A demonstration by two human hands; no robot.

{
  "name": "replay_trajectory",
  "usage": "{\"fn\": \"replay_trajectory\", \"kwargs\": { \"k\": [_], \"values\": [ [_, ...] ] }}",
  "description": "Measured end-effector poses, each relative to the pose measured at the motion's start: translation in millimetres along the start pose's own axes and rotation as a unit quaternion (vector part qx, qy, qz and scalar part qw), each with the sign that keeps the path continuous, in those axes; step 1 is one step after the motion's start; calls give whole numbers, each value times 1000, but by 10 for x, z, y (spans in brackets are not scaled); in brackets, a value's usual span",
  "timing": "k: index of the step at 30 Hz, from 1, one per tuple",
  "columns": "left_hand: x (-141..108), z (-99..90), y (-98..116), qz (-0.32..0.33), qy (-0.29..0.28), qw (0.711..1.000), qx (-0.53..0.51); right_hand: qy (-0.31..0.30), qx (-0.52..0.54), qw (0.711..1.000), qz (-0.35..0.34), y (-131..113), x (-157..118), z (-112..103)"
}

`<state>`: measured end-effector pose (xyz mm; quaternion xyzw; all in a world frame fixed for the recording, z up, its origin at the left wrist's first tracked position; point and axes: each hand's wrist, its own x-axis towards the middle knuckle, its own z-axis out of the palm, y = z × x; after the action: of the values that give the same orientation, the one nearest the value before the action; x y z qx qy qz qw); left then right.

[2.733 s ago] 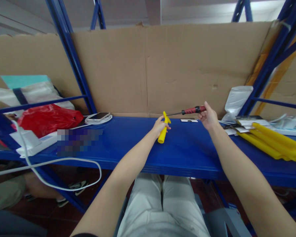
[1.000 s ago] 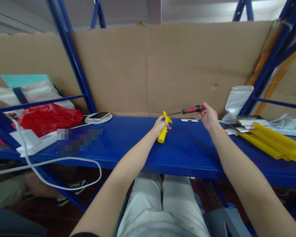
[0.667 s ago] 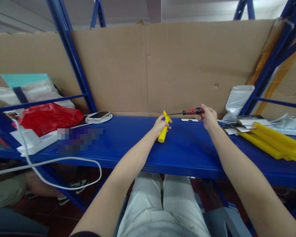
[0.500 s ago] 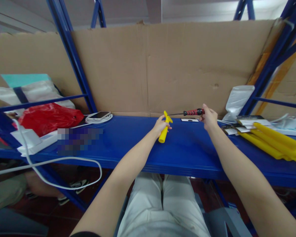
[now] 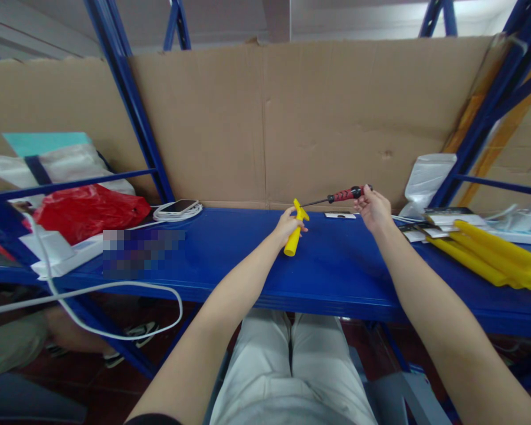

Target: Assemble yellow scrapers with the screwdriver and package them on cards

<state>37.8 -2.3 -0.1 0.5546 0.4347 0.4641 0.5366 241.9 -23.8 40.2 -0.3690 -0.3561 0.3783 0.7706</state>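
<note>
My left hand (image 5: 288, 226) is closed round a yellow plastic handle-like piece (image 5: 293, 241), whose flared head sticks up above the fingers and whose round lower end points down over the blue table (image 5: 230, 248). From the right, a screwdriver (image 5: 345, 194) with a red and black grip reaches it; the thin shaft meets the yellow head, though its tip is hidden there. My right hand (image 5: 375, 209) pinches the butt end of that screwdriver between thumb and fingertips. Behind the screwdriver, a small white flat piece (image 5: 340, 216) lies at the table's back edge.
Several yellow pieces with printed cards (image 5: 491, 254) lie at the right, below a clear plastic bag (image 5: 429, 180). To the left are a phone (image 5: 180, 206) on a coiled white cable, a red bag (image 5: 91, 211) and a power strip (image 5: 71, 260). Cardboard (image 5: 327, 118) walls the back.
The screwdriver's grip end has tilted up slightly, and my right hand's fingers have shifted on its butt. My left hand and the yellow piece have stayed in place.
</note>
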Motion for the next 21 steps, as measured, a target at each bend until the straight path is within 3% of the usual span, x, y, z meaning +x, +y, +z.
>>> {"fn": "replay_trajectory", "kwargs": {
  "k": [14, 21],
  "values": [
    [16, 5, -24, 3, -7, 1000, 8, 36, -8, 999, -10, 77, 66, -28],
    [-37, 44, 7, 11, -39, 999, 24, 119, 25, 992, -24, 87, 137, -87]
  ]
}}
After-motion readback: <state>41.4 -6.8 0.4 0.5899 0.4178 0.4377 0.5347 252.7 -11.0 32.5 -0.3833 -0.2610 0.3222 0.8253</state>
